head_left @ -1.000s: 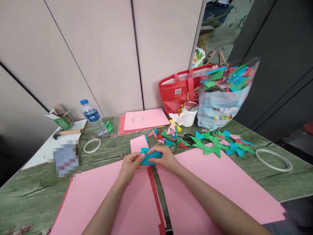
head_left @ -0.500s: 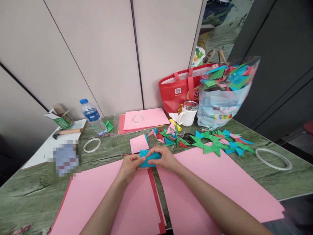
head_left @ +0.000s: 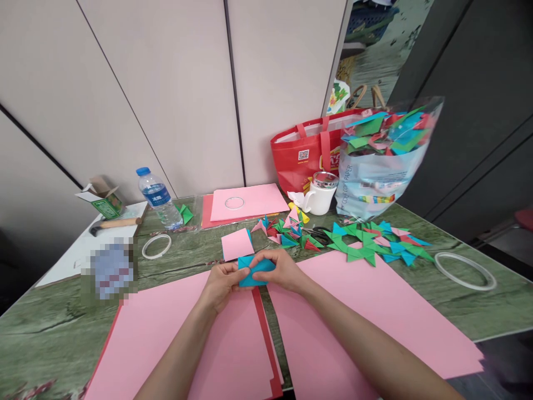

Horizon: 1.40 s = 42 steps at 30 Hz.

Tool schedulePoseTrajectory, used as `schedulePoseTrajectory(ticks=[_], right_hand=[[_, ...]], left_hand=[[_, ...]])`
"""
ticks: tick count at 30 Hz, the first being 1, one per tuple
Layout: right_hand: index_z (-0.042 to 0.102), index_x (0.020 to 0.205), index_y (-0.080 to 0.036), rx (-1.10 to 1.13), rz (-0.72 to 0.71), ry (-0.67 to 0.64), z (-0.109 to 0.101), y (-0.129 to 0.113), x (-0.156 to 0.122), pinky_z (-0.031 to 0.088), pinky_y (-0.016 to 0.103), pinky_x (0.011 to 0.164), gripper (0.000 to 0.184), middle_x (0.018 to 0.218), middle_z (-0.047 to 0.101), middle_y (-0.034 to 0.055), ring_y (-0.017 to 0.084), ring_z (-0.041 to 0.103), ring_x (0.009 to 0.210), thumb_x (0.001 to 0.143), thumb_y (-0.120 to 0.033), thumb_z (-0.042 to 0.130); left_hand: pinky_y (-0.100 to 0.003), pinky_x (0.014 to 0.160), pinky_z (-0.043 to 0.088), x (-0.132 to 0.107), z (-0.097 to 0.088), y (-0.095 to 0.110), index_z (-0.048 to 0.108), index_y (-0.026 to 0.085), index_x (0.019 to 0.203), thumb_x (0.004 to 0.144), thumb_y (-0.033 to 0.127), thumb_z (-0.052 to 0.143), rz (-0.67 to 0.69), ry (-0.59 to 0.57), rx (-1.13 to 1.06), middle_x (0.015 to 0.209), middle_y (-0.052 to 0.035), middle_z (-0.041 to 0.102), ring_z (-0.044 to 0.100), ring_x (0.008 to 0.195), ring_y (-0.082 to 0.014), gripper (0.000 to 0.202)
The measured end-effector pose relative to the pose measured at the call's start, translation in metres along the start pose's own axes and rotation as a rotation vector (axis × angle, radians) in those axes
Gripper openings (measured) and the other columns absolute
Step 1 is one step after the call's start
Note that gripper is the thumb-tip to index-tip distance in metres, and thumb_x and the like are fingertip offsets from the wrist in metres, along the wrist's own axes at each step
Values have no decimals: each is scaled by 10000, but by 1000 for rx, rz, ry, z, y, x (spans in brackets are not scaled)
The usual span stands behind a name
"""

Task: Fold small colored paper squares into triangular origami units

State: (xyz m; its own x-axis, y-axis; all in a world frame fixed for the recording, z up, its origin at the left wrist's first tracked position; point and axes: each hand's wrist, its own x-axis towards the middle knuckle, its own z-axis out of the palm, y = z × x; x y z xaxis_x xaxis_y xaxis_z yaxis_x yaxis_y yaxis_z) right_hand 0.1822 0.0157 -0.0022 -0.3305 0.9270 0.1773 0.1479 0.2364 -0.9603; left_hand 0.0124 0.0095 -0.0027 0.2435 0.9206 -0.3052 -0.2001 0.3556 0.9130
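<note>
A small blue sheet of paper [head_left: 246,279] is held between my two hands, above the gap between two stacks of large sheets. My left hand [head_left: 222,285] pinches its left side with thumb and fingers. From the right, my right hand [head_left: 281,270] grips it, its fingers curled over the upper edge and thumb pressing the front. Whether the paper has a fold is hard to tell. Just behind the hands lies a small pile of square pink paper [head_left: 236,245] with blue beneath. Large pink sheets [head_left: 166,333] lie under my left forearm, and more pink sheets [head_left: 353,311] under my right.
Behind are folded paper pieces [head_left: 287,230], black scissors [head_left: 320,235], paper star rings [head_left: 360,253], a white mug [head_left: 320,197], a red bag [head_left: 291,166] and a filled clear bag [head_left: 370,178]. Leftward stand a water bottle [head_left: 158,200], a hammer [head_left: 116,223] and a tape ring [head_left: 156,256].
Almost nothing differs. Both hands keep their grip on the blue paper, which sits very slightly further right and lower in the view.
</note>
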Motion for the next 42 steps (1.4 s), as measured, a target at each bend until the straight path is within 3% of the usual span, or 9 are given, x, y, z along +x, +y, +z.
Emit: schedulePoseTrajectory(ticks=[18, 27, 31, 34, 38, 42], right_hand=[[654, 772, -155, 24, -11, -36, -1, 0, 0, 412, 212, 580, 177, 748, 615, -1, 129, 534, 665, 602, -203, 667], [670, 783, -157, 31, -45, -62, -2, 0, 0, 421, 225, 627, 169, 784, 629, 10, 144, 555, 716, 617, -187, 656], [674, 772, -162, 15, -17, -17, -4, 0, 1, 405, 209, 571, 160, 763, 628, 5, 134, 543, 674, 615, -194, 658], [676, 764, -160, 0, 20, 7, -4, 0, 1, 383, 198, 523, 161, 736, 622, 0, 116, 521, 618, 608, -193, 656], [667, 726, -157, 8, 40, -11, -2, 0, 0, 380, 201, 511, 175, 688, 607, -2, 111, 502, 589, 588, -263, 687], [602, 631, -157, -4, 81, 80, 4, 3, 0, 340, 193, 455, 243, 594, 542, -18, 94, 442, 524, 552, -355, 719]], left_hand=[[-245, 497, 474, 0, 3, 0, 579, 123, 458, 458, 281, 797, 27, 9, -1, 495, 12, 599, 544, 464, -106, 269], [-245, 512, 483, -1, 5, 0, 648, 114, 552, 466, 276, 797, 42, 15, 14, 510, 0, 628, 555, 461, -109, 237], [-296, 588, 508, -3, 4, 6, 684, 118, 690, 512, 308, 776, 40, -27, 48, 632, -43, 678, 616, 578, -165, 277], [-306, 645, 510, -5, 1, 13, 690, 123, 796, 578, 339, 736, 124, -10, 91, 713, -66, 695, 629, 635, -174, 310], [-304, 594, 517, -5, 0, 16, 704, 122, 718, 596, 351, 715, 169, 37, 171, 658, -64, 690, 623, 604, -187, 260], [-281, 541, 507, -4, 1, 12, 703, 123, 644, 560, 317, 739, 170, 68, 173, 597, -51, 680, 605, 545, -171, 214]])
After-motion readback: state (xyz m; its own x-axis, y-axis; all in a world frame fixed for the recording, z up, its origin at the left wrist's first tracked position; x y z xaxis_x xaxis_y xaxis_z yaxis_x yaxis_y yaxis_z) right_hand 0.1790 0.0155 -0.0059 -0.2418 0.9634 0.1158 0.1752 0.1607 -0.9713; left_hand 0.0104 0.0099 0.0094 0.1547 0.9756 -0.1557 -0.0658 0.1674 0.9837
